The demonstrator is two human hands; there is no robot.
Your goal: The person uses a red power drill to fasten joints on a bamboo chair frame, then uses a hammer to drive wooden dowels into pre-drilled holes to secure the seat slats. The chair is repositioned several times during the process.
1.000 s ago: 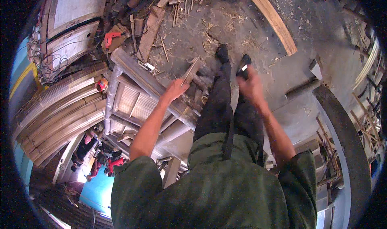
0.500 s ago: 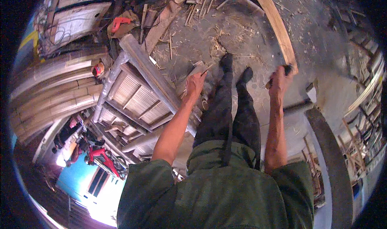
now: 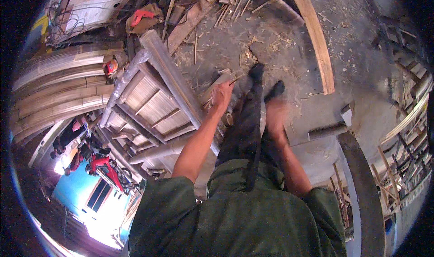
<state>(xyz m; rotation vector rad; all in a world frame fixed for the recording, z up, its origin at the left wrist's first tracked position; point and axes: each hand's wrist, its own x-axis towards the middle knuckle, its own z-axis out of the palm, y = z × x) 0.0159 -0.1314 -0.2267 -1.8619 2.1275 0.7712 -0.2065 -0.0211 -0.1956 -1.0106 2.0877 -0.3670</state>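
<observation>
My left hand (image 3: 222, 94) is closed around a thin brownish stick (image 3: 236, 79), whose tip points towards my feet. Just beyond those fingers lies a flat pale wood piece (image 3: 221, 79); I cannot tell whether the hand touches it. My right hand (image 3: 276, 113) is smeared by motion in front of my right leg, near the foot. Its fingers and anything in them cannot be made out. To my left, beside the left hand, stands a wooden frame (image 3: 172, 83) with slatted panels.
A curved plank (image 3: 316, 44) lies on the floor ahead right. Wood scraps and shavings (image 3: 248, 55) are scattered beyond my feet. A red power tool (image 3: 142, 17) sits far left, beyond stacked curved boards (image 3: 63, 96). A dark curved beam (image 3: 364, 180) is at my right.
My right hand has swung left and nearer, from the curved plank's end to in front of my leg. A dark object showed at it before. The left hand keeps its hold; the view shifts slightly.
</observation>
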